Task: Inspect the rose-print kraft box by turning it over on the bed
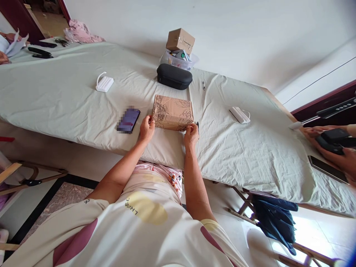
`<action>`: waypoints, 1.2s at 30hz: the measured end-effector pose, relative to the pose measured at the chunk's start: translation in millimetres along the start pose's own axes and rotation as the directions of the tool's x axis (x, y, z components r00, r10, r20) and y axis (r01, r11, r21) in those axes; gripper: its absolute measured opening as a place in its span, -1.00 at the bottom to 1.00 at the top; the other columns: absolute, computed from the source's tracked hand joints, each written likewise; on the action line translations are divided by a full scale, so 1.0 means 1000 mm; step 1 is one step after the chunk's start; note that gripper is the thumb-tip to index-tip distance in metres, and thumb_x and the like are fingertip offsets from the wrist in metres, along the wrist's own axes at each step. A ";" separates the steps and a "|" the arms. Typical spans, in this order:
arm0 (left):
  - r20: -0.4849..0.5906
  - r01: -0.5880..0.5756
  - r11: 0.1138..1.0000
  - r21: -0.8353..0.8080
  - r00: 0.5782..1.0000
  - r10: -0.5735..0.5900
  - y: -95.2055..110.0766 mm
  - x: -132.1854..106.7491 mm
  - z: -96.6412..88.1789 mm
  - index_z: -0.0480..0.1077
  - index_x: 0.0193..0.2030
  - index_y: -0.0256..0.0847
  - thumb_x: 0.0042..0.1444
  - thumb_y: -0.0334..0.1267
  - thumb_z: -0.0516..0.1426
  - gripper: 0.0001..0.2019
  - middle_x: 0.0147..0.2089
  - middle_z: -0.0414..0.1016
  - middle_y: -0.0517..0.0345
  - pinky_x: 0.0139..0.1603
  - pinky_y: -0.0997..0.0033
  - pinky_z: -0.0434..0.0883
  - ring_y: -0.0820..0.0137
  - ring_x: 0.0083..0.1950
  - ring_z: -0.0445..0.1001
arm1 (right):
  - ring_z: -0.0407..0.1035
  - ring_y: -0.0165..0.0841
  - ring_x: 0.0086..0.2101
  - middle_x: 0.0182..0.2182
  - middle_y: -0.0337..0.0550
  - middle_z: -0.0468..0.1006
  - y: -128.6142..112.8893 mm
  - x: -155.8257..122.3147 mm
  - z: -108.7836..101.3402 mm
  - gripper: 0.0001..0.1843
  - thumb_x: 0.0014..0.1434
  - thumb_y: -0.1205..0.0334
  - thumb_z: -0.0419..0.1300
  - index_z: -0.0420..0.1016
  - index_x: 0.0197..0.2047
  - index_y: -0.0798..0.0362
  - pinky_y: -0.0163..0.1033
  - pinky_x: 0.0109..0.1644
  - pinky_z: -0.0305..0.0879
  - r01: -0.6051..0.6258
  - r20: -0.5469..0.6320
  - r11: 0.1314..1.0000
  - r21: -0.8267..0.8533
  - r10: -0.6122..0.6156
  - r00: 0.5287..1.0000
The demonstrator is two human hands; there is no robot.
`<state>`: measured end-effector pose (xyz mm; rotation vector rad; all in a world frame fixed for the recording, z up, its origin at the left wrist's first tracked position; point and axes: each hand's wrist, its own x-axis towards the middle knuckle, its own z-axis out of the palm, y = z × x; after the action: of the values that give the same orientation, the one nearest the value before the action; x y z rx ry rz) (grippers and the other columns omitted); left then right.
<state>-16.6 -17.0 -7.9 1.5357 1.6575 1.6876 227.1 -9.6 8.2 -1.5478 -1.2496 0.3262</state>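
A small cardboard box (pixel 172 111) with black scribbled line drawings on its top and front lies in front of me on the cloth-covered table. My left hand (pixel 147 128) grips its left front corner with bent fingers. At the right front corner, my right hand (pixel 191 135) pinches the box's lower edge. A black pen (pixel 197 128) lies just beside my right hand, partly hidden by it. To the left of my left hand is a smartphone (pixel 131 120) with its screen lit and part of it blurred out.
Behind the box sits a black zip case (pixel 174 76), then a clear plastic tub (pixel 191 63) under another carton (pixel 180 39). White devices with looped straps (pixel 105 84) (pixel 239 114) lie left and right. At right, another person's hands (pixel 330 148) hold a black device above a phone (pixel 328 169).
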 end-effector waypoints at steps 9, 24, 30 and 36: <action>0.055 0.005 0.999 0.037 0.998 -0.007 -0.011 0.002 0.003 0.43 0.14 -0.15 0.40 -0.30 0.17 -0.78 0.15 0.61 -0.09 0.30 0.06 0.59 0.17 0.18 0.62 | 0.40 -0.24 -0.16 -0.22 -0.12 0.55 0.002 -0.006 0.004 -0.76 0.09 0.28 0.17 0.37 -0.12 -0.03 -0.05 0.08 0.43 0.037 0.103 0.984 -0.174 -0.019 0.995; -0.122 -0.364 0.931 0.026 0.923 0.364 0.017 -0.010 -0.008 0.37 0.37 -0.19 0.52 0.21 -0.04 -0.42 0.30 0.53 -0.24 0.29 0.15 0.56 0.17 0.30 0.56 | 0.46 -0.37 -0.19 -0.17 -0.20 0.49 -0.021 -0.013 -0.005 -0.66 0.36 -0.02 0.15 0.41 0.07 -0.02 -0.16 0.00 0.45 0.359 -0.360 0.914 0.188 -0.276 0.891; -0.142 -0.418 0.902 0.111 0.892 0.430 0.036 -0.014 -0.011 0.54 0.19 -0.14 0.57 0.05 -0.08 -0.53 0.20 0.60 -0.17 0.39 0.13 0.47 0.20 0.27 0.57 | 0.48 -0.29 -0.03 -0.03 -0.08 0.49 -0.023 -0.014 -0.012 -0.71 0.43 -0.07 0.07 0.41 -0.02 -0.05 -0.11 0.00 0.49 0.408 -0.393 0.899 0.160 -0.321 0.862; -0.003 -0.336 0.896 0.289 0.936 0.352 0.055 -0.013 -0.010 0.47 0.39 -0.12 0.49 -0.09 0.03 -0.55 0.49 0.39 -0.24 0.56 -0.10 0.30 -0.01 0.54 0.35 | 0.46 -0.26 0.02 -0.02 -0.03 0.46 -0.025 -0.013 -0.011 -0.73 0.43 -0.02 0.08 0.46 -0.08 -0.02 -0.17 -0.10 0.47 0.390 -0.373 0.918 0.071 -0.338 0.864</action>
<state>3.6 -47.9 36.4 2.0413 1.8035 1.7269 215.8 -29.6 28.5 -1.1491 -1.1710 -0.1079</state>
